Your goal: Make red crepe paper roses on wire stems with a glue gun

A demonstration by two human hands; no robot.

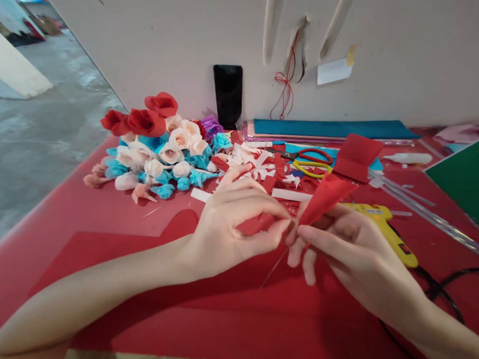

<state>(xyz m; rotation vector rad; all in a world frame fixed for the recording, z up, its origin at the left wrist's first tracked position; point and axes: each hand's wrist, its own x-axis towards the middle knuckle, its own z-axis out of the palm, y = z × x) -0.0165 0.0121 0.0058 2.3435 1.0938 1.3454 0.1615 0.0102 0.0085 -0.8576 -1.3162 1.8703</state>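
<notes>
My right hand point(348, 244) is closed on a red paper flower point(327, 197), gripping its narrow base between thumb and fingers, with the petals flaring up and to the right. A thin wire or thread point(274, 268) slants down to the left from below the base. Right beside that base, my left hand point(241, 217) pinches thumb and fingertips together; whatever is between them is too small to make out. A yellow glue gun point(385, 230) lies behind my right hand. Red and white paper scraps point(260, 164) are heaped beyond my left hand.
Finished paper flowers point(156, 153) in red, white and blue pile up at the back left. Scissors point(308, 159), a folded red paper piece point(357, 158), clear glue sticks point(430, 211) and a white bottle point(409, 158) lie behind. A black phone point(228, 96) leans on the wall. A cable point(446, 297) runs at right.
</notes>
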